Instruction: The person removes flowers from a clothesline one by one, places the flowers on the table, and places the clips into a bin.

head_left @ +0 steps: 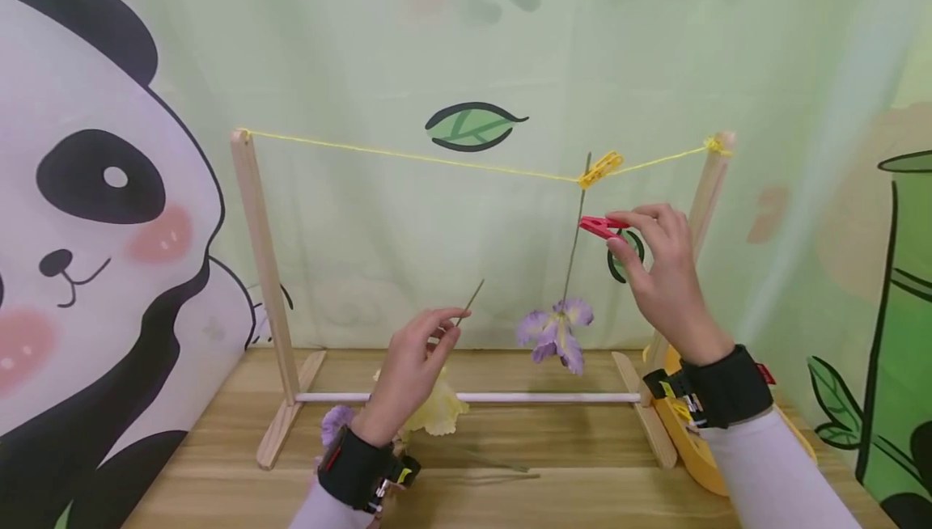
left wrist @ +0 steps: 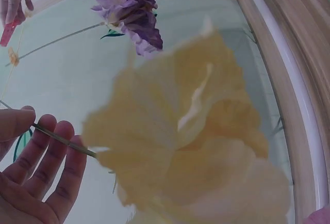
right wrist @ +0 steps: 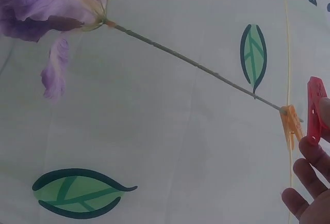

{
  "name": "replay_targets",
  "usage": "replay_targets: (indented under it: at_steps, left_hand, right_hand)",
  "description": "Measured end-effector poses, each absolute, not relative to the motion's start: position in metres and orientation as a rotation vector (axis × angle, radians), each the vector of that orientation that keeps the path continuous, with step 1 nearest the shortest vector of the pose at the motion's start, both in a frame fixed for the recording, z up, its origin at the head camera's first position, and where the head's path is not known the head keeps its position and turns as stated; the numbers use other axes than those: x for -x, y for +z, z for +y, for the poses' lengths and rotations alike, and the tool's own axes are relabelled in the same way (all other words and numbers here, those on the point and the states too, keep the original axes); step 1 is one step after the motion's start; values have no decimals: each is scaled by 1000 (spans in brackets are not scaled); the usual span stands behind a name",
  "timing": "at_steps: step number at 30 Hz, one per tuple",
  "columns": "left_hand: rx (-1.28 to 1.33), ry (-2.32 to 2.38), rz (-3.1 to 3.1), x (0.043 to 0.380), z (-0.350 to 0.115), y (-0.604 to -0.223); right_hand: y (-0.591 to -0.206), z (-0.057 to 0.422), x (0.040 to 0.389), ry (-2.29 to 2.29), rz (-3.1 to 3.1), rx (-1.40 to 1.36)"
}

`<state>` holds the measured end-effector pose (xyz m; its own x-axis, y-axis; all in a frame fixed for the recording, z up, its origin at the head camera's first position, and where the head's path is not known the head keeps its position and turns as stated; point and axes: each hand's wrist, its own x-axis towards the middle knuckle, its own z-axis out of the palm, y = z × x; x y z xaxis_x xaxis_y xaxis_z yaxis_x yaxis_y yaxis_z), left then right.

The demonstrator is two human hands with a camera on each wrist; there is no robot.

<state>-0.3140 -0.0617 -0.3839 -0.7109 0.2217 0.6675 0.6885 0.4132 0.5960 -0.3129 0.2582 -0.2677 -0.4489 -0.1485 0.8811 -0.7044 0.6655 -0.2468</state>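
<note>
My left hand (head_left: 417, 367) pinches the thin stem (head_left: 471, 301) of a yellow artificial flower (left wrist: 180, 136), whose bloom hangs head-down below the hand. My right hand (head_left: 664, 278) pinches a red clothespin (head_left: 601, 226) by its handle ends, just below the string and apart from it. A yellow clothespin (head_left: 601, 170) clips the stem of a purple flower (head_left: 557, 333) to the yellow string (head_left: 408, 155), so the bloom hangs upside down. In the right wrist view the red clothespin (right wrist: 315, 111) appears beside the yellow clothespin (right wrist: 290, 121).
The string runs between two wooden posts (head_left: 264, 262), joined low down by a white rod (head_left: 539, 398). A yellow container (head_left: 705, 464) stands behind the right forearm. Another purple flower (head_left: 336, 424) and loose stems (head_left: 495, 477) lie on the wooden table (head_left: 582, 493).
</note>
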Motion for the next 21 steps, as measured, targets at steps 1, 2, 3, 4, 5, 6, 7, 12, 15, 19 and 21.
replay_targets:
  at_steps: [1,2,3,4,5,6,7,12,15,19,21]
  left_hand:
    - [766,-1251,-2179,312,-62,-385]
    - [760,-1247,-2180,311,-63,-387]
    - [753,-1248,-2186,309,-64,-389]
    - [746,-1248,-2193,307,-65,-390]
    - [739,-1245,-2198,305,-66,-392]
    - [735,-1246,-2203,304,-66,-394]
    - [732,-1242,-2207,302,-67,-396]
    - [737,-1230,-2209,300,-70,-397]
    - [756,-1232,-2191,300,-72,-393]
    - [782,-1240,-2181,300,-74,-389]
    - [795,-1235,-2199,299,-75,-388]
  right_hand:
    - [-270,260,313,769,-1954,-662]
    - [-273,261,313,775,-1946,-656]
    - [-277,263,312,781,-1938,-649]
    - [-280,265,312,788,-1929,-639]
    - [-284,268,311,789,-1921,-627]
    - [-288,270,310,795,-1917,-610]
    - [-291,272,309,796,-1913,-596]
    - [-306,282,302,832,-1899,-518]
    - [-314,288,297,858,-1897,-458]
    - [-326,298,294,863,-1896,-392]
    - [-331,302,293,873,-1893,-368]
